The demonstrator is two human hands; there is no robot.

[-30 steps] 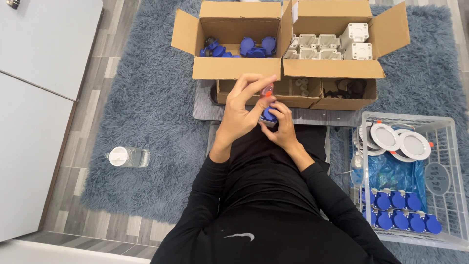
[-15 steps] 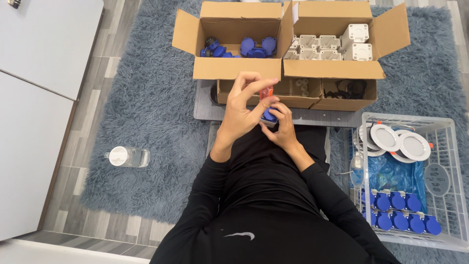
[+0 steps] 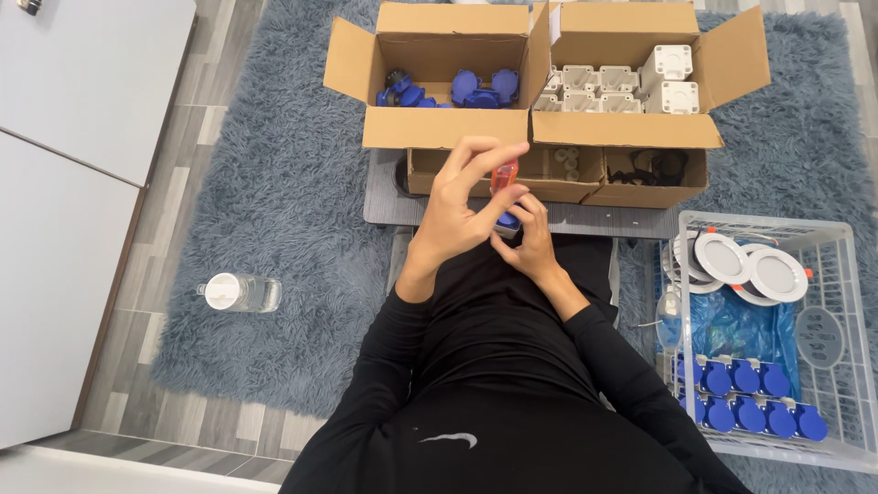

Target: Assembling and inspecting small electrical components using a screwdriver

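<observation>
Orange screwdriver clamped in your left hand, tip down on the blue socket your right hand grips tight, over your lap, just before the cardboard boxes on the grey rug.

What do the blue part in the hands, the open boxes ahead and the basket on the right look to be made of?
Blue part: probably moulded plastic, with an even colour and smooth surface, though it is mostly hidden by the right hand and left hand.
Open boxes: corrugated cardboard, matte brown with folded flaps.
Basket: seemingly white plastic, with a thin slotted lattice and a slight gloss.
</observation>
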